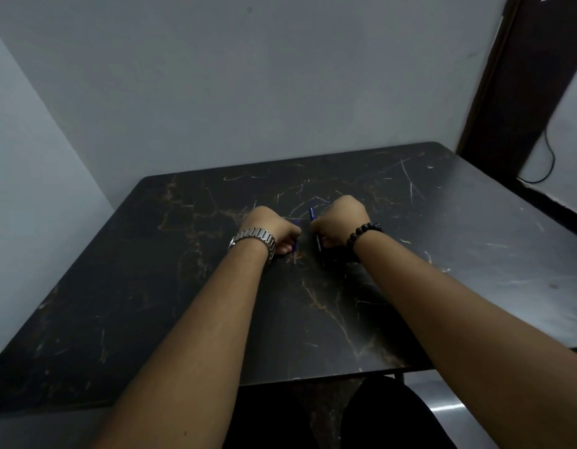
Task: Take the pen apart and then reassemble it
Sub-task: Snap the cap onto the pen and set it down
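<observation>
Both hands rest knuckles-up on the dark marble table (151, 254), close together near its middle. My left hand (270, 226), with a metal watch on the wrist, is closed around a thin pen part (295, 252) whose blue and pale end sticks out toward me. My right hand (340, 218), with a black bead bracelet on the wrist, is closed around the blue pen barrel (311, 214); its blue end shows beyond the fingers and a dark end shows below the palm. The two pieces are apart. The fingers hide the middle of both.
The table stands in a corner, with grey walls behind and to the left. A dark door frame (507, 92) and a black cable (551, 157) are at the far right. My dark-clothed lap (394, 416) shows below the table's near edge.
</observation>
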Demonstrator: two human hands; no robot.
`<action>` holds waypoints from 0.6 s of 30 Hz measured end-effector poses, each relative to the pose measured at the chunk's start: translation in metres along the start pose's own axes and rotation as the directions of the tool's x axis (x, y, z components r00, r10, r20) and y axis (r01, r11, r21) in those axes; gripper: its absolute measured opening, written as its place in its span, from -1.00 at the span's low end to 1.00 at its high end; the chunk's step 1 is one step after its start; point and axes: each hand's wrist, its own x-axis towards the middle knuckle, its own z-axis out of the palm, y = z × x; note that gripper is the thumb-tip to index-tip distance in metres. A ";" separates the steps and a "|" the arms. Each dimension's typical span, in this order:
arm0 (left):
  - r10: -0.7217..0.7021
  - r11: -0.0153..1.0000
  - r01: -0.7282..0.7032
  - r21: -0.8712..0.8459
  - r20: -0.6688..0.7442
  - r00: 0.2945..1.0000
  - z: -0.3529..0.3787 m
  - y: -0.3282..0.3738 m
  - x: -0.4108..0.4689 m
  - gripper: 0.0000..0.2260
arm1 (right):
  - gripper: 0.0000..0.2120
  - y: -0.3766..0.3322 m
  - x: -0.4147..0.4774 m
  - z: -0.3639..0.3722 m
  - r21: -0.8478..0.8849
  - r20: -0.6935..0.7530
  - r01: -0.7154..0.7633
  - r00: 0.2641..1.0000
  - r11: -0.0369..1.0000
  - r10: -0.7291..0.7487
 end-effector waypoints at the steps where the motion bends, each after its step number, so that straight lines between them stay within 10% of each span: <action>1: -0.002 1.000 0.002 0.007 -0.006 1.000 0.001 -0.001 0.000 -0.84 | -0.76 -0.002 0.001 0.001 -0.078 -0.002 0.021 1.000 0.997 -0.021; 18: -0.010 0.999 0.008 -0.038 -0.054 0.999 0.004 -0.005 -0.001 -0.82 | -0.70 -0.002 0.009 0.014 -0.194 -0.097 -0.019 0.995 0.981 0.000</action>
